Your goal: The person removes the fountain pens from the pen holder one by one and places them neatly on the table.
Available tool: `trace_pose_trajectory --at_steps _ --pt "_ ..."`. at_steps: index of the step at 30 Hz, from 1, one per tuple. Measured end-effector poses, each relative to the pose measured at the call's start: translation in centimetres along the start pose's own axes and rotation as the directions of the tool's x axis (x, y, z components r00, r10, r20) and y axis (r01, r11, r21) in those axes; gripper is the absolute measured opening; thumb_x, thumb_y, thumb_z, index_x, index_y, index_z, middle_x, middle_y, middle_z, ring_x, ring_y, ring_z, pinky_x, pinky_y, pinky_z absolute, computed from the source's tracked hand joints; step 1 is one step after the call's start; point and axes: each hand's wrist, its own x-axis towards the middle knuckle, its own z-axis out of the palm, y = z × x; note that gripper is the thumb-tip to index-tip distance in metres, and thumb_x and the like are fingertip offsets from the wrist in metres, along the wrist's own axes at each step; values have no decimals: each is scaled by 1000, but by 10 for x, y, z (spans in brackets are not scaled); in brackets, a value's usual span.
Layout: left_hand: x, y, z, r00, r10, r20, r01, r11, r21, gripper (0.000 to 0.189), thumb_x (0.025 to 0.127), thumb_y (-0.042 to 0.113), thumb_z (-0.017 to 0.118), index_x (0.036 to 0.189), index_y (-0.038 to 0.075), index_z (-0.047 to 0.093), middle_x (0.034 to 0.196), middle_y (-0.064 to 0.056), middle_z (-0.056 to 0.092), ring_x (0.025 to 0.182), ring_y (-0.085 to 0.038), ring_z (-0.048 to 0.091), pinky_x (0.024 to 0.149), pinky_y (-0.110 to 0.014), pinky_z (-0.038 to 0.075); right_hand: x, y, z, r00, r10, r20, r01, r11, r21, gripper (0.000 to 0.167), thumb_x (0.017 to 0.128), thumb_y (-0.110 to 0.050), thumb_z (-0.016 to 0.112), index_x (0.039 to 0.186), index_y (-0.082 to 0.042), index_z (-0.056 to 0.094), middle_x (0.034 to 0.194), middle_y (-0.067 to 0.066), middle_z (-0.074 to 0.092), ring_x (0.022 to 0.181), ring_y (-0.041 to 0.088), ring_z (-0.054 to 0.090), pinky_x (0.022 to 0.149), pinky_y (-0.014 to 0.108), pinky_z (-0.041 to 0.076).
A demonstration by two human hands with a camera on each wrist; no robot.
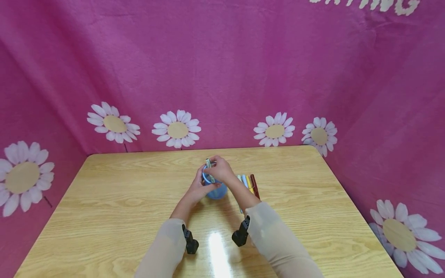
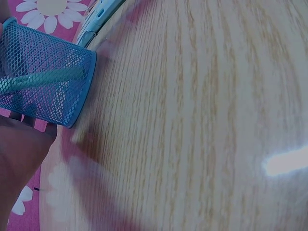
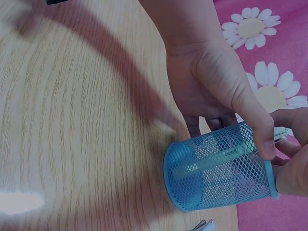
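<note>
A blue mesh pen cup stands on the table, tilted a little. My left hand grips it round the side near the rim, its thumb over the front in the right wrist view. At the cup's mouth, my right hand pinches the upper end of a pale green pen. Most of that pen is inside the cup, visible through the mesh, slanting toward the base. To the right of the cup lie a dark red pen, a yellow pen and a light blue pen, partly behind my right forearm.
The wooden table reaches back to a pink curtain printed with white daisies. Black wrist cameras sit on both sleeves, the left camera and the right camera. A bright light reflection shows on the front of the tabletop.
</note>
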Motion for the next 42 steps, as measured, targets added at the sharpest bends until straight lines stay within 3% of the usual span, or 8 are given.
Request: trace_pose_trajectory --at_steps 15,21,29,36,42 --pt "1 2 3 1000 -9 0 9 1000 -13 91 81 19 71 149 27 11 154 -10 23 142 -34 19 114 -54 20 3 2 2 1000 8 -29 -7 1000 22 28 87 -12 63 114 -5 58 104 12 62 95 23 57 82 32 49" --pt "-1 4 2 1000 -18 15 19 999 -26 93 80 19 72 149 26 10 156 -9 17 142 -34 18 114 -55 19 2 4 3 999 -26 -48 29 997 67 30 86 -11 63 115 -3 59 104 14 64 96 24 59 83 32 50" --pt "-17 25 0 998 -34 43 35 999 -21 91 81 16 71 149 22 11 155 -13 15 143 -36 15 113 -57 19 0 4 -5 997 -39 -66 48 990 136 38 89 -15 61 124 -4 54 102 14 61 86 20 59 70 27 53" --pt "-19 28 0 999 -20 41 21 1000 -23 89 82 15 70 149 19 11 154 -12 19 143 -34 15 114 -56 18 1 -1 -13 996 -38 -85 60 962 266 37 89 -10 61 124 -2 53 97 13 59 75 17 57 77 40 57" --pt "-19 29 0 998 -35 42 36 999 -12 89 82 17 71 149 19 12 154 -12 21 143 -34 16 114 -56 18 0 -8 -22 996 -28 -86 53 952 301 37 90 -12 60 125 -2 51 102 15 60 86 23 61 76 36 58"
